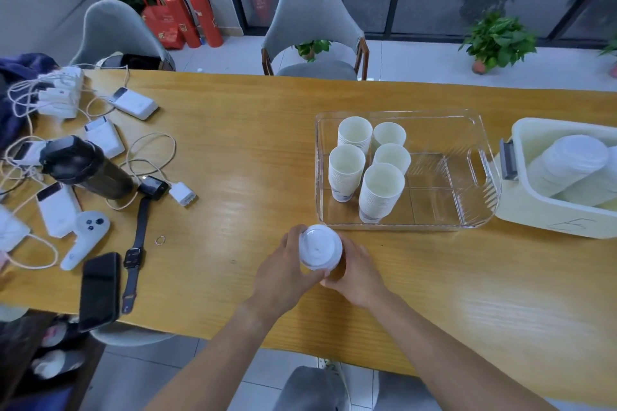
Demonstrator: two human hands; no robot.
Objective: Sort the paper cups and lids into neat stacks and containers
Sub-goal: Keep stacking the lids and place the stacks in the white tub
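Near the surface's (233,150) front edge, I am gripping a lidded cup (320,248) between left hand (283,272) and right hand (359,272), both curled round it, probably steadying it to free the lid.

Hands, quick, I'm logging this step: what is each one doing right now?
Left hand: fingers curled round the lidded cup, holding it.
Right hand: also curled round the same cup, from the other side.

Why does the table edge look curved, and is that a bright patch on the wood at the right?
Head view: the wide-angle lens bows the table edge; a pale glare patch lies on the wood at the near right; the lidded cup held by the left hand and right hand looks slightly soft.
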